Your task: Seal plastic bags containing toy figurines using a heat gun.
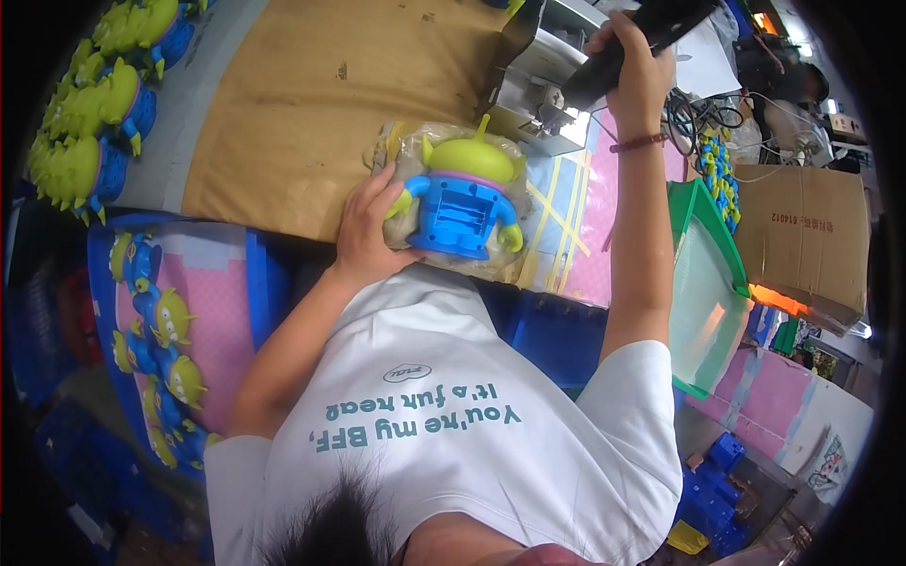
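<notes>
Toy (460, 206) beside curved left hand (368, 229), grip unclear, raised right hand (644, 74) gripping black object (595, 81)

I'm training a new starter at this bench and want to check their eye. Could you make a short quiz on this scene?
1. Multiple choice: What colour is the head of the toy figure beside the left hand?
A) Pink
B) Yellow-green
C) Black

2. True or false: The right hand grips a black object, away from that figure.

3. Fill in the blank: The blue bin holding more figures stands on the person's ____ side.

Key: 1. B. 2. True. 3. left.
</notes>
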`<state>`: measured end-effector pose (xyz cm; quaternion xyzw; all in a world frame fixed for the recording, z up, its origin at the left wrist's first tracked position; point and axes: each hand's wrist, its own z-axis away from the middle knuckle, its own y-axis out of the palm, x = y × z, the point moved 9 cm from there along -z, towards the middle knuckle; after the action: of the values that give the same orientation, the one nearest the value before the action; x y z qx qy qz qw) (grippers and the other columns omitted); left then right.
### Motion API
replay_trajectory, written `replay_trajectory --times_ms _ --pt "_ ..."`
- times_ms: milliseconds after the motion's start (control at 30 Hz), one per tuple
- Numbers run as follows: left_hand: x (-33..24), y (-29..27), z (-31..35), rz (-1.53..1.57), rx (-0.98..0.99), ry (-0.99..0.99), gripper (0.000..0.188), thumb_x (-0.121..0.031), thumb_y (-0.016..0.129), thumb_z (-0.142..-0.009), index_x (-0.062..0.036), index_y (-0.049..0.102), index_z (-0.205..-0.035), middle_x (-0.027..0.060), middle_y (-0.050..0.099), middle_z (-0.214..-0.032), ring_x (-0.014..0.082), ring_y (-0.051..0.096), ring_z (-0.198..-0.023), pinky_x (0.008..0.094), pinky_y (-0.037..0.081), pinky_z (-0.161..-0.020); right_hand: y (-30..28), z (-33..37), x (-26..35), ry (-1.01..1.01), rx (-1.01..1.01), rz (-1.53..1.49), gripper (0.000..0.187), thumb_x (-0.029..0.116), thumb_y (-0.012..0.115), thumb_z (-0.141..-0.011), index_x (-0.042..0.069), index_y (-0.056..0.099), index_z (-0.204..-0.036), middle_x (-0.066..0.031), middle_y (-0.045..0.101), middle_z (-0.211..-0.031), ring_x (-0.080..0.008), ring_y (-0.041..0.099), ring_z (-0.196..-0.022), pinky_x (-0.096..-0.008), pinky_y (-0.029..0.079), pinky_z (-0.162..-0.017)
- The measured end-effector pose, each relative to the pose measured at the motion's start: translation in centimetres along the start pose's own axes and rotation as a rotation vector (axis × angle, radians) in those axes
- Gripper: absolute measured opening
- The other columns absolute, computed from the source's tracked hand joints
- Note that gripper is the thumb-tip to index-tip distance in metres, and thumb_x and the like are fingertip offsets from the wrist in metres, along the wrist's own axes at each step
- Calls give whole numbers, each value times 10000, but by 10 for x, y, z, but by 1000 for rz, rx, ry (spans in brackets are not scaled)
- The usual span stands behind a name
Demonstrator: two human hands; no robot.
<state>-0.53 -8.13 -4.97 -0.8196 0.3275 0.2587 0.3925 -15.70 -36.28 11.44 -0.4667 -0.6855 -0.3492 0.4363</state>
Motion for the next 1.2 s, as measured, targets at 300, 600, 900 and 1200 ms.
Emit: replay_trajectory --times_ms 300,600,900,1200 --pt "2 1 1 -16 17 -24 967 -222 891 -518 -95 381 -1329 218 411 -1411 407 449 -1226 484 350 -1025 27 94 49 106 212 -82 462 121 562 -885 -40 392 -1283 -83 521 -726 -182 527 -614 -341 451 -588" --pt "1 1 2 -53 17 -13 944 -282 888 -558 -79 374 -1323 236 421 -1405 403 470 -1226 461 379 -1015 46 167 67 -60 265 -231 551 229 657 -860 73 379 -1310 -72 539 -783 -185 546 -623 -358 473 -616" --pt "-2 1 2 -87 17 19 951 -321 889 -573 -78 361 -1326 250 439 -1385 410 484 -1217 458 394 -1008 60 196 53 -142 514 -374 422 211 702 -828 107 427 -1130 -45 540 -775 -178 554 -624 -344 468 -598" --pt "-2 1 2 -75 20 14 978 -316 895 -556 -94 349 -1336 244 421 -1401 409 472 -1230 460 385 -1016 59 198 48 -77 515 -607 368 -20 656 -789 43 512 -1121 -156 571 -810 -235 588 -675 -318 502 -557"
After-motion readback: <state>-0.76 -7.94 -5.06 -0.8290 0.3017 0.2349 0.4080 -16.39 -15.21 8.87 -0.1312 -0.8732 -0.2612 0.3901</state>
